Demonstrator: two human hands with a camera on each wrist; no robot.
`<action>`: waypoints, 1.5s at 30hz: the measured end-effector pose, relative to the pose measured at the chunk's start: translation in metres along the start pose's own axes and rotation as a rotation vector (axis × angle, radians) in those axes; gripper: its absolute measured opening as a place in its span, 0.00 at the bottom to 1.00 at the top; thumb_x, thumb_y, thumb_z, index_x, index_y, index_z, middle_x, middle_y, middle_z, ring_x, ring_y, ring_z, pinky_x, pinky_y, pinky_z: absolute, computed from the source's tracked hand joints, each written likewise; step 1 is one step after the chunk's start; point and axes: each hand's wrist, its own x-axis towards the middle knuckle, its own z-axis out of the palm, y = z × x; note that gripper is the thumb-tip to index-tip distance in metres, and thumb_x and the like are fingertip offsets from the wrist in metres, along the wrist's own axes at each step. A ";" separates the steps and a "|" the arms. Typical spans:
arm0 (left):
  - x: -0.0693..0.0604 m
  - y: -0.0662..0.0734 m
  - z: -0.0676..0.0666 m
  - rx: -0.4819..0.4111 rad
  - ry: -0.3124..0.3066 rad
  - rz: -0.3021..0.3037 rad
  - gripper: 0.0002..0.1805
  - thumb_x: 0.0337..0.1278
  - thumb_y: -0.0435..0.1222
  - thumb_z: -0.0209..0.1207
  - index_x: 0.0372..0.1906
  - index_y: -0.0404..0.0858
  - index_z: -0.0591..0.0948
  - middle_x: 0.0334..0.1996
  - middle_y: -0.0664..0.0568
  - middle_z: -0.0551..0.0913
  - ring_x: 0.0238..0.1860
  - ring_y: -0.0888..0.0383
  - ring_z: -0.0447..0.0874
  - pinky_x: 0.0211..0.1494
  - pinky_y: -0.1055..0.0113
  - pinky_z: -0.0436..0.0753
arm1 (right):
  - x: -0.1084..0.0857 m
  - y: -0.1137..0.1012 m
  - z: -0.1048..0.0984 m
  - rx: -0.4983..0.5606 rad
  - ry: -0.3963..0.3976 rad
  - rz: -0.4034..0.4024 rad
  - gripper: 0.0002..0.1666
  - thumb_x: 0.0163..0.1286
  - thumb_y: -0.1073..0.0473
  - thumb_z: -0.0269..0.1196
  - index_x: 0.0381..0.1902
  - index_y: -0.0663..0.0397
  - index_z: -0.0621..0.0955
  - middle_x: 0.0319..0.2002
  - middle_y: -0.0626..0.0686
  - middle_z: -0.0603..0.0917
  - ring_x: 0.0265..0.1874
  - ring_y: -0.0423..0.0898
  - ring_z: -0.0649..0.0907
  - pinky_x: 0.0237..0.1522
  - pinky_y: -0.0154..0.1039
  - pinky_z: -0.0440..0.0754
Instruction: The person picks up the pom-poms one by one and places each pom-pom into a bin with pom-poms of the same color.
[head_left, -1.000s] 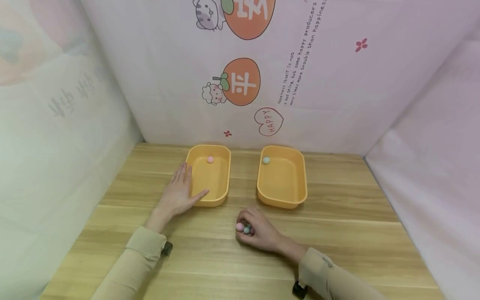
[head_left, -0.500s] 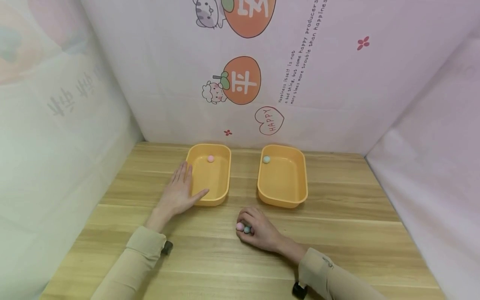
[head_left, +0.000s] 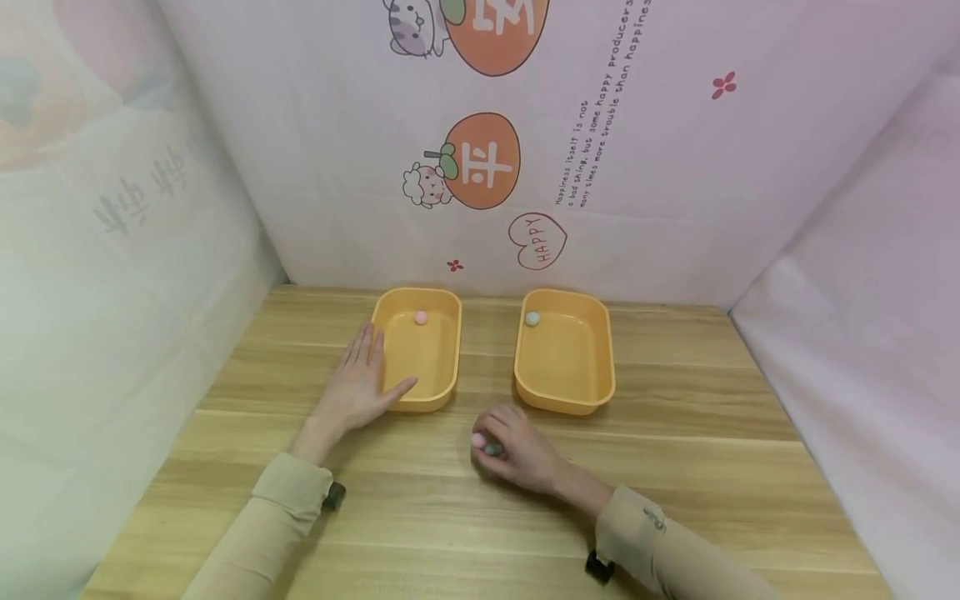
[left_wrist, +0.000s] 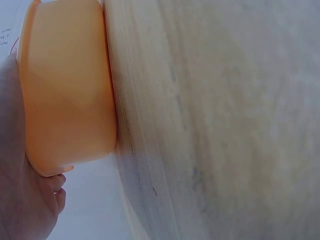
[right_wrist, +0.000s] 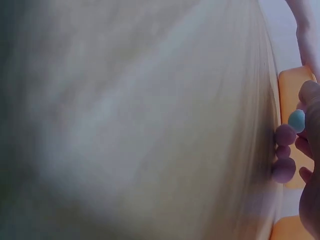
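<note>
My left hand (head_left: 352, 388) lies with straight fingers against the near left side of the left yellow tray (head_left: 378, 304), thumb over its front rim. The left wrist view shows that hand beside the tray's outer wall (left_wrist: 70, 90). On the table side of the trays, my right hand (head_left: 525, 454) has its fingers curled round several small balls. A pink ball (head_left: 477, 440) and a grey-green ball (head_left: 492, 449) show at its fingertips. In the right wrist view a light blue ball (right_wrist: 296, 121) and purplish balls (right_wrist: 284, 170) appear by the fingers; the palm's inside is hidden.
Inside the left tray lies one pink ball (head_left: 421, 317). The right yellow tray (head_left: 609, 367) holds a light blue ball (head_left: 532, 318). Both trays stand on the wood-grain table (head_left: 420, 533) near a printed cloth backdrop (head_left: 637, 250); cloth also hangs at both sides.
My right hand has shifted slightly up and toward the trays with the balls, its fingers closing further round them. My left hand has kept its place on the left tray.
</note>
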 end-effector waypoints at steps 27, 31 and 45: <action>0.003 -0.002 0.002 0.006 -0.014 -0.007 0.64 0.76 0.74 0.44 0.88 0.25 0.43 0.90 0.29 0.40 0.92 0.35 0.38 0.95 0.43 0.46 | 0.014 0.012 0.004 -0.022 0.084 -0.068 0.09 0.76 0.57 0.73 0.47 0.53 0.85 0.39 0.48 0.90 0.41 0.42 0.86 0.50 0.40 0.84; 0.003 -0.002 0.001 0.004 -0.014 -0.005 0.64 0.76 0.74 0.45 0.88 0.25 0.43 0.90 0.29 0.41 0.92 0.34 0.38 0.95 0.43 0.45 | 0.015 0.010 0.003 -0.043 0.087 -0.057 0.11 0.72 0.58 0.75 0.47 0.53 0.86 0.42 0.49 0.91 0.43 0.45 0.88 0.50 0.42 0.85; 0.001 0.000 0.000 0.004 -0.005 -0.006 0.63 0.77 0.72 0.46 0.88 0.25 0.44 0.90 0.28 0.41 0.92 0.33 0.40 0.95 0.42 0.46 | 0.021 0.007 -0.003 -0.080 0.064 0.020 0.15 0.67 0.60 0.79 0.48 0.55 0.86 0.44 0.50 0.91 0.46 0.46 0.88 0.54 0.45 0.88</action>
